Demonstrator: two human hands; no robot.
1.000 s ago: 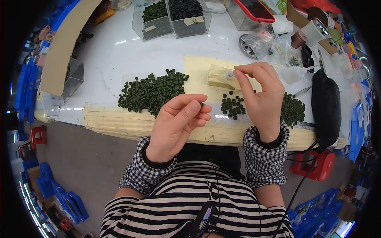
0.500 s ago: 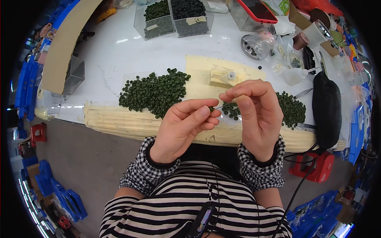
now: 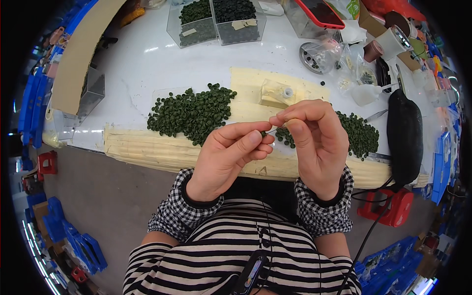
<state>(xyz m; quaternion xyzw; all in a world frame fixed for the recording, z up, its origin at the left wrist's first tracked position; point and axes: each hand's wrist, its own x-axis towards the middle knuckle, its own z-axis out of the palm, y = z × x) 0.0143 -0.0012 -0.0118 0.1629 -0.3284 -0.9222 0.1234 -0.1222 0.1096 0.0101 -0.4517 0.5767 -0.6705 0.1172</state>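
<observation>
Holds left hand (image 3: 227, 160) and right hand (image 3: 322, 147) close together above the near edge of the table (image 3: 162, 66), with thumb pinched toward forefinger on each, remaining fingers curled, both forearms slanting inward.

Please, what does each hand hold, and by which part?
Left hand: small green piece, gripped part hidden. Right hand: thin tool, by the end away from the piece.

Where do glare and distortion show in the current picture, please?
In the head view, glare streaks the white table; in the head view, the yellow front strip bows, fisheye-style; also in the head view, black fills the corners.
</observation>
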